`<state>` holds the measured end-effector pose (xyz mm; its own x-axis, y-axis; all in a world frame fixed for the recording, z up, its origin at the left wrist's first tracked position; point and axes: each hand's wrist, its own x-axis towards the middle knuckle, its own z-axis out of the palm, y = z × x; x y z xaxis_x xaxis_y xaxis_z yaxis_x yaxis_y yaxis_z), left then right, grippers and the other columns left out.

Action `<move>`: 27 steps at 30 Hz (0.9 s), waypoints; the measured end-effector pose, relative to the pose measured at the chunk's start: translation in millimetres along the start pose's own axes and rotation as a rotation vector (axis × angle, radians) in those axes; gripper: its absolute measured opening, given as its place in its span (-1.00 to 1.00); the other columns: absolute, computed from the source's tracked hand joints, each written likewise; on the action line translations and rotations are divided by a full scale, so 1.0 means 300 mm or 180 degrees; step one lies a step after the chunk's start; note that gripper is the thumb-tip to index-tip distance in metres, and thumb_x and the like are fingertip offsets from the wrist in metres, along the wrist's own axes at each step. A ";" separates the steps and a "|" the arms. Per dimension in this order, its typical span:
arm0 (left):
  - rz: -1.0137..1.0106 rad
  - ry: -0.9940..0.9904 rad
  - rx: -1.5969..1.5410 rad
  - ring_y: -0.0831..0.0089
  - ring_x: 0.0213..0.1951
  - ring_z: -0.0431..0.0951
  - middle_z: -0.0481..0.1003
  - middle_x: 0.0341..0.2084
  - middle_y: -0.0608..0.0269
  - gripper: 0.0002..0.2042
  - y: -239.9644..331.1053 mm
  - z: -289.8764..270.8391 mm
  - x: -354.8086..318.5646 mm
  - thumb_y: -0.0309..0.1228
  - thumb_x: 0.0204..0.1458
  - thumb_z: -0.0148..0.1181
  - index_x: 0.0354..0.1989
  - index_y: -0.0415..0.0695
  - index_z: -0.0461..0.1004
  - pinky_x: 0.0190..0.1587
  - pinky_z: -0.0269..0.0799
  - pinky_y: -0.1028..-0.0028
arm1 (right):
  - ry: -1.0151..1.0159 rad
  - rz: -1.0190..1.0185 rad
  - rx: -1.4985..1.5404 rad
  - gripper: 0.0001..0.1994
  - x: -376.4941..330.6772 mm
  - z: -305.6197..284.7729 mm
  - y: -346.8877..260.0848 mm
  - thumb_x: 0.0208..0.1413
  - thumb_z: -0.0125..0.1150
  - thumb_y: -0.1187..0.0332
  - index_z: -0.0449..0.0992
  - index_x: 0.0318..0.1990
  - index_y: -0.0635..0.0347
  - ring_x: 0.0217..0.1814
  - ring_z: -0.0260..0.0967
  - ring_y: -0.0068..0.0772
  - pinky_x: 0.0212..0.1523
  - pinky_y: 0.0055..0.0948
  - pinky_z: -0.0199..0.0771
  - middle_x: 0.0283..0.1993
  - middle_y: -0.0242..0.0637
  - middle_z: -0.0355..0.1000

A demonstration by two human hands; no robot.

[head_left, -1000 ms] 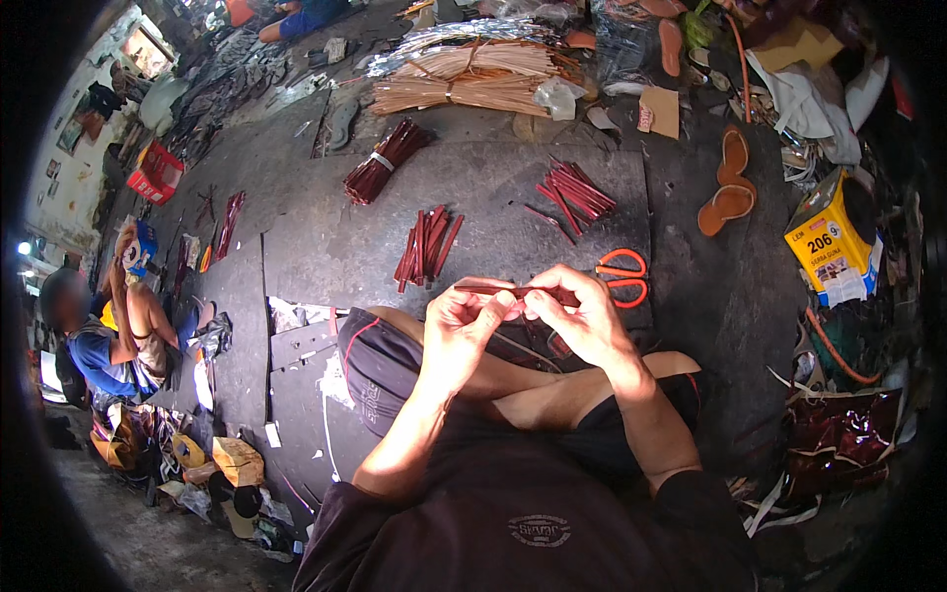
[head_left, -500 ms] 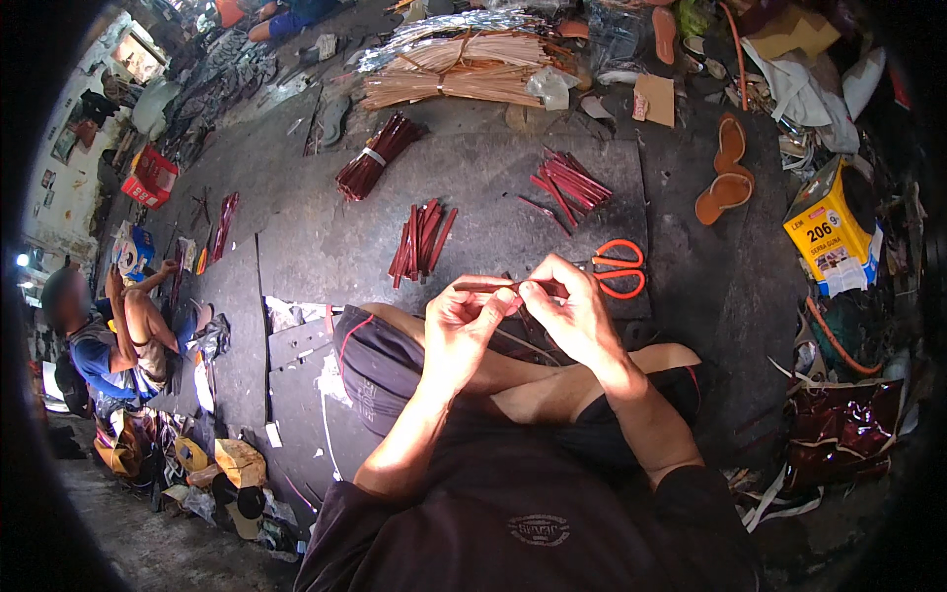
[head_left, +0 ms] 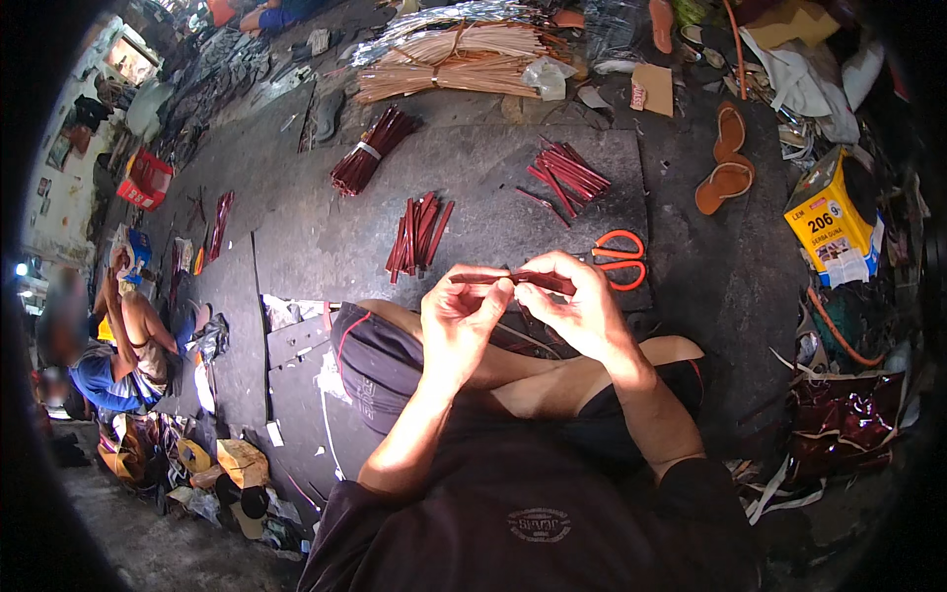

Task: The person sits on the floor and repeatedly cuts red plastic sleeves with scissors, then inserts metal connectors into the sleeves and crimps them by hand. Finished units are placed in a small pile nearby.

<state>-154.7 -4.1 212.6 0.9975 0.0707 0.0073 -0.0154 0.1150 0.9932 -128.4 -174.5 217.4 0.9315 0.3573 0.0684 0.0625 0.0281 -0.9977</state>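
A thin, stiff dark-red strip (head_left: 508, 278) lies level before the chest, pinched by the fingers of the left hand (head_left: 462, 318) and right hand (head_left: 580, 306). On the rough grey stone floor (head_left: 681, 286), loose red strips (head_left: 418, 235) lie at 11 o'clock and orange scissors (head_left: 619, 259) at 1. The pose matches a second ago; the view has tilted slightly.

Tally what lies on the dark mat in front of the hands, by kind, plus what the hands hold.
Groups of dark red strips on the mat: 3, one tied, two loose
Orange-handled scissors: 1
Dark red strip held between left hand and right hand: 1
Total: 5
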 end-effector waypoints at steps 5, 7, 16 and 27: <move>-0.0253 -0.0067 -0.0249 0.56 -0.32 0.59 0.60 -0.40 0.21 -0.84 0.012 -0.003 0.008 -0.46 0.11 0.27 -0.22 -0.29 0.52 -0.15 0.50 0.55 | -0.0022 -0.0194 -0.0261 -0.85 0.005 -0.005 0.040 0.16 0.22 0.54 0.48 -0.14 0.39 -0.18 0.49 -0.57 -0.09 -0.53 0.54 -0.23 -0.27 0.49; -0.0279 -0.0107 -0.0348 0.55 -0.31 0.60 0.60 -0.38 0.18 -0.87 0.008 -0.006 0.013 -0.54 0.13 0.23 -0.20 -0.33 0.51 -0.16 0.55 0.55 | -0.0031 -0.0255 -0.0379 -0.85 0.007 -0.009 0.042 0.16 0.22 0.54 0.48 -0.14 0.38 -0.17 0.49 -0.56 -0.08 -0.53 0.54 -0.23 -0.27 0.50; -0.0349 -0.0224 -0.0273 0.53 -0.29 0.60 0.59 -0.35 0.15 -0.83 0.028 0.015 -0.004 -0.53 0.13 0.23 -0.16 -0.37 0.48 -0.15 0.54 0.54 | 0.0125 -0.0552 -0.1132 -0.94 0.001 -0.016 0.041 0.14 0.21 0.52 0.44 -0.31 0.28 -0.50 0.24 -0.81 -0.54 -0.68 0.22 -0.45 -0.46 0.42; -0.0467 -0.0282 -0.1098 0.50 -0.25 0.57 0.55 -0.27 0.25 -0.81 -0.082 -0.061 0.036 -0.47 0.14 0.24 -0.12 -0.24 0.47 -0.10 0.49 0.50 | 0.0562 -0.1945 -0.2446 -0.77 0.029 0.014 0.078 0.03 0.29 0.51 0.57 -0.12 0.17 -0.25 0.51 -0.18 0.02 -0.20 0.49 -0.27 -0.24 0.54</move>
<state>-144.9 11.9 186.1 0.9927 -0.0555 -0.1070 0.1206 0.4452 0.8873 -120.4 -166.7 194.7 0.6981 0.3373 0.6316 0.7057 -0.4734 -0.5272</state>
